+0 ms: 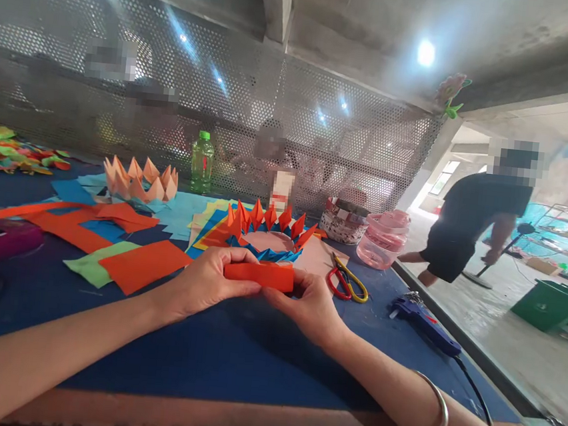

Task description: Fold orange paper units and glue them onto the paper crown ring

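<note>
Between my two hands is a folded strip of orange paper (266,276), held above the front of the blue table. My left hand (217,275) pinches its left end, thumb along the lower edge. At the other end, my right hand (311,304) grips the paper with thumb and fingers. Just behind the hands stands a ring of folded paper points (269,221), orange above and blue below. Scissors (348,279) with a red and a yellow handle lie to the right of my right hand. Farther right rests a blue glue gun (424,323) with a black cord.
Orange, blue and green paper sheets (145,265) lie at left, near a peach paper ring (139,182). A green bottle (201,163), a woven basket (344,220) and a pink jug (383,239) stand at the back. A person (479,215) walks beyond the table, near a green bin (551,306).
</note>
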The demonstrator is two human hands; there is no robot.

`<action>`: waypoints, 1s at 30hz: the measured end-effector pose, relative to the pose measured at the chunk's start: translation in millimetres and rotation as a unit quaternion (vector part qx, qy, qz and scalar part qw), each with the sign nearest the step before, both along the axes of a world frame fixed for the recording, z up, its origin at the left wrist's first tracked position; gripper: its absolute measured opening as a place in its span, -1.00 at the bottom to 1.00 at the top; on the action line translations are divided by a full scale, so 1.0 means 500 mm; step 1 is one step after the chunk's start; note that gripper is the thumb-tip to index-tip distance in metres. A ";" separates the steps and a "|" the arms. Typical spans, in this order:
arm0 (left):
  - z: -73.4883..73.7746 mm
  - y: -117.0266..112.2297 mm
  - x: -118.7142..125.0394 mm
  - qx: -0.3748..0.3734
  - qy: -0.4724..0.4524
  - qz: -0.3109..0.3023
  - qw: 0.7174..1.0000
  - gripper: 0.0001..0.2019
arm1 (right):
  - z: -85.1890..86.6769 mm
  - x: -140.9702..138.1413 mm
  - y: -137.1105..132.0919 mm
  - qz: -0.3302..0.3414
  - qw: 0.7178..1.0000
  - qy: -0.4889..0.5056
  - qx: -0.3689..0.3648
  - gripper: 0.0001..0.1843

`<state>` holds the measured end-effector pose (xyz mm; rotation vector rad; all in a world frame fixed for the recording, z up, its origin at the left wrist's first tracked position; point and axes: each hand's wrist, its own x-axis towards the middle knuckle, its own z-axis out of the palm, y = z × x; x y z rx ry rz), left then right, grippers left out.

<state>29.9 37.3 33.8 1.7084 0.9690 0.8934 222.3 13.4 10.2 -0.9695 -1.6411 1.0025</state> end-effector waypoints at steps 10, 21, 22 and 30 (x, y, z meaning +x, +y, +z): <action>0.011 0.005 -0.005 -0.043 -0.022 -0.001 0.999 -0.76 | 0.007 0.008 0.010 0.015 1.000 -0.006 -0.005 -0.68; 0.036 0.020 -0.021 -0.031 -0.031 0.050 0.998 -0.69 | 0.017 0.028 0.026 -0.048 0.998 -0.028 0.007 -0.66; 0.037 0.021 -0.023 -0.033 -0.036 0.057 0.997 -0.69 | 0.019 0.031 0.027 -0.056 0.998 -0.032 0.009 -0.67; 0.020 0.016 -0.014 -0.044 -0.026 0.028 0.998 -0.71 | 0.025 0.024 0.018 -0.042 0.999 -0.025 0.023 -0.62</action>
